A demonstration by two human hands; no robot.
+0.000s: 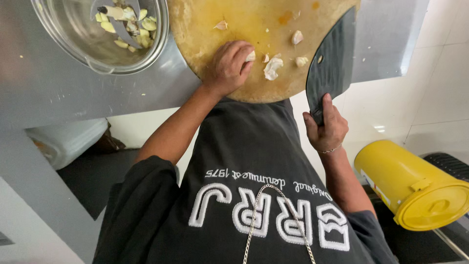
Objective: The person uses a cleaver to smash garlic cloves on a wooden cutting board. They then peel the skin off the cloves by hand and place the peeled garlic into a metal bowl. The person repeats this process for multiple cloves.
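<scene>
My left hand [228, 66] rests on a round yellowish cutting board [244, 24], its fingers pinched on a pale garlic clove [250, 56]. My right hand [325, 129] is off the board's near edge, gripping the handle of a dark, broad cleaver [332, 63]. The blade lies over the board's right side. Loose garlic cloves and bits of skin [272, 66] are scattered on the board between the hand and the blade.
A glass chopper bowl [63, 44] with metal blades and peeled garlic cloves [141, 29] stands on the steel counter [73, 93] left of the board. On the floor lie a yellow lidded bucket [410, 188] at right and a white container [63, 142] at left.
</scene>
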